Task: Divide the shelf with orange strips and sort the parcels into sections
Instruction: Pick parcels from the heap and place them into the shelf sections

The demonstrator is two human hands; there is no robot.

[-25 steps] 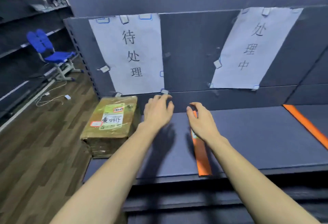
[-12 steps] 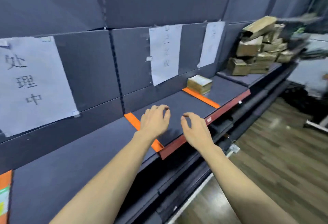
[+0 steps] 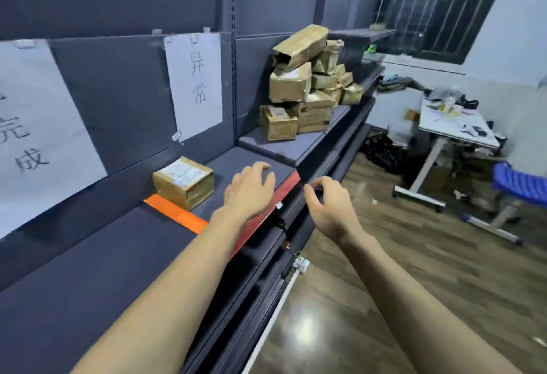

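White table (image 3: 455,125) with clutter at right; blue chair (image 3: 516,184) beside it; barred window (image 3: 438,3) above; wood floor (image 3: 384,270).

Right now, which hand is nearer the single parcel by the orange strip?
Left. The left hand hovers over the shelf just right of the single parcel; the right hand is farther right, off the shelf's front edge.

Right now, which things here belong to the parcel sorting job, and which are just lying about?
Job:
orange strip on the shelf
single parcel beside the strip
parcel pile further along
paper sign on the back panel

Lying about:
white table with clutter
blue chair
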